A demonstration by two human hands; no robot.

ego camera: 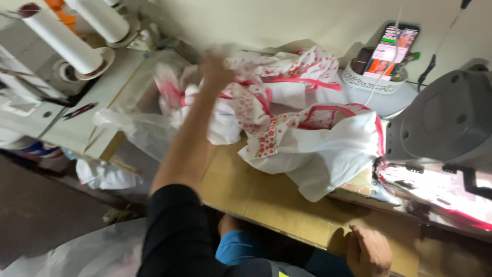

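My left hand (216,66) reaches far forward and grips a bunch of white fabric with red flower print and pink trim (287,113); the hand is blurred by motion. The fabric lies heaped across the wooden table (266,200) up to the sewing machine (446,123) at the right. At the near table edge, my right hand (368,252) rests with fingers curled and holds nothing that I can see.
Two white thread cones (66,38) stand on a second machine at the far left. A phone with a lit screen (393,48) leans in a white basket at the back right. Clear plastic bags (118,128) hang off the left side.
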